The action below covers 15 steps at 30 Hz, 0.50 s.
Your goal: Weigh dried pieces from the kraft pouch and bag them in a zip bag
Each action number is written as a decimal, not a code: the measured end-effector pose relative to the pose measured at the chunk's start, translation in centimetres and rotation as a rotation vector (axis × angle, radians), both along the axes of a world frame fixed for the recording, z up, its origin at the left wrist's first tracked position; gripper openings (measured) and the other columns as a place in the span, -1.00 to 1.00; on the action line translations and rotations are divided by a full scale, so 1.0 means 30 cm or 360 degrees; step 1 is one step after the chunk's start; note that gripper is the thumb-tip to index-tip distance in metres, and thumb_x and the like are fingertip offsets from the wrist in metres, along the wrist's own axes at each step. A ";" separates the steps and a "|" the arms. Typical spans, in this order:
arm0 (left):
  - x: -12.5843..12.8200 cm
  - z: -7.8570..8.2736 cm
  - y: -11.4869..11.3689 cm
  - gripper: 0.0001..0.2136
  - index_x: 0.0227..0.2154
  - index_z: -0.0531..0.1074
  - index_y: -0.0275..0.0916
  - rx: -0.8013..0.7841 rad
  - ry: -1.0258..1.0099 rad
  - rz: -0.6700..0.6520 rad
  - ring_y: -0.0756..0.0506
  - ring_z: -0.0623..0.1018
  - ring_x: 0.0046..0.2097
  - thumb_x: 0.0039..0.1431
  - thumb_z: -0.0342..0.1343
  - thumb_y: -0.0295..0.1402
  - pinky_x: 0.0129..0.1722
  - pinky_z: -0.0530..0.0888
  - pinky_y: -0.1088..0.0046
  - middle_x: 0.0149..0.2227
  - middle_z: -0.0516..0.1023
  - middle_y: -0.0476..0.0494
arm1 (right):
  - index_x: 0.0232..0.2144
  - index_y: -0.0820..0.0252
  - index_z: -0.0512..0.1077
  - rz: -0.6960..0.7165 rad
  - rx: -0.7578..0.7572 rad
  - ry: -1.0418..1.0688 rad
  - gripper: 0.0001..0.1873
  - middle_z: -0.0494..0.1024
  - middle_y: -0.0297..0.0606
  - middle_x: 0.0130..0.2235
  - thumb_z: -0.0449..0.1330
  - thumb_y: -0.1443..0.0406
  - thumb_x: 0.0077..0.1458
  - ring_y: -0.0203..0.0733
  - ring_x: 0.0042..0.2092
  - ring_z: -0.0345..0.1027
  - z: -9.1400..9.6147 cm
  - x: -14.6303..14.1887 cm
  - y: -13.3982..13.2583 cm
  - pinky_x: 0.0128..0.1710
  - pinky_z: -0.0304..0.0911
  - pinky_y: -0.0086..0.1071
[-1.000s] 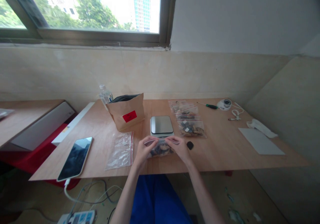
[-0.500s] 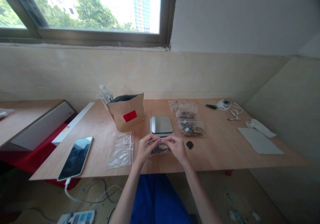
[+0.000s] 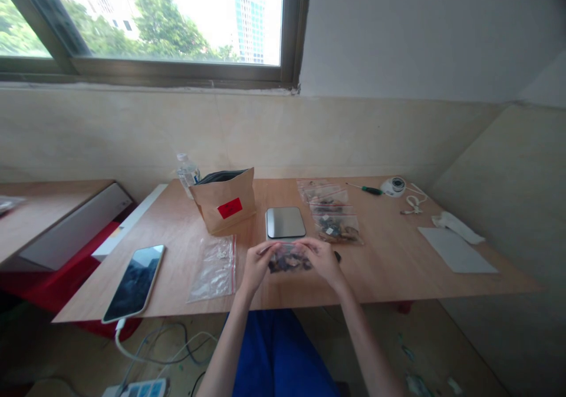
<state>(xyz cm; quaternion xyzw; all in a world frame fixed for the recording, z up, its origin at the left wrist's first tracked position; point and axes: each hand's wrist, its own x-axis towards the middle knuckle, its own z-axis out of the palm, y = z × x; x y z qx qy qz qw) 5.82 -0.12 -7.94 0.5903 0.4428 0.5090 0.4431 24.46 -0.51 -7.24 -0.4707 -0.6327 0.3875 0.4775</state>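
Between my two hands is a clear zip bag (image 3: 289,261) with dark and tan pieces in it, just above the table's front part. My left hand (image 3: 259,259) pinches its top edge at the left corner. At the right corner, my right hand (image 3: 322,259) pinches the same edge. Directly behind the bag lies a small scale (image 3: 286,222) with a shiny metal top. A dark flat piece (image 3: 338,256) peeks out beside my right hand, mostly covered by it. Flat clear zip bags (image 3: 214,267) lie to the left of my left hand.
Filled zip bags (image 3: 338,229) lie in a row right of the scale. A brown paper pouch (image 3: 225,202) and a bottle (image 3: 188,173) stand back left. A phone (image 3: 135,282) lies front left. Farther right are a screwdriver (image 3: 371,190), a white camera (image 3: 393,186) and paper (image 3: 457,252).
My hands have spread slightly apart along the bag's top edge, so more of its contents show. My right hand now covers most of the dark flat piece.
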 end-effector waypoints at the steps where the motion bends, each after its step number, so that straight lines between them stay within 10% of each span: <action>1: 0.000 0.004 0.002 -0.76 -0.38 0.56 -0.28 -0.0020 -0.0019 -0.0008 -0.09 0.54 -0.34 0.11 0.10 -0.21 -0.32 0.44 0.47 -0.40 0.61 -0.10 | -0.34 0.20 0.52 -0.0001 -0.0043 0.0047 -0.74 0.61 -0.22 -0.35 0.17 0.14 0.07 -0.14 -0.31 0.50 0.003 0.016 0.000 -0.29 0.38 -0.36; 11: 0.081 0.047 -0.006 -0.59 -0.42 0.56 -0.29 -0.0198 -0.0249 -0.0213 -0.14 0.57 -0.30 0.17 -0.04 -0.07 -0.23 0.46 0.37 -0.39 0.61 -0.15 | -0.36 0.20 0.51 -0.0030 -0.0064 0.0025 -0.70 0.59 -0.22 -0.44 0.15 0.09 0.07 -0.16 -0.40 0.48 0.073 0.154 0.029 -0.35 0.39 -0.34; 15: 0.060 0.025 -0.008 -0.55 -0.32 0.53 -0.33 -0.0263 -0.0335 -0.0154 -0.12 0.57 -0.34 0.20 -0.10 -0.04 -0.29 0.47 0.36 -0.39 0.61 -0.21 | -0.30 0.24 0.50 -0.0496 0.0023 0.0108 -0.60 0.57 -0.22 -0.48 0.19 0.02 0.00 -0.19 -0.45 0.44 0.085 0.323 0.101 -0.39 0.36 -0.36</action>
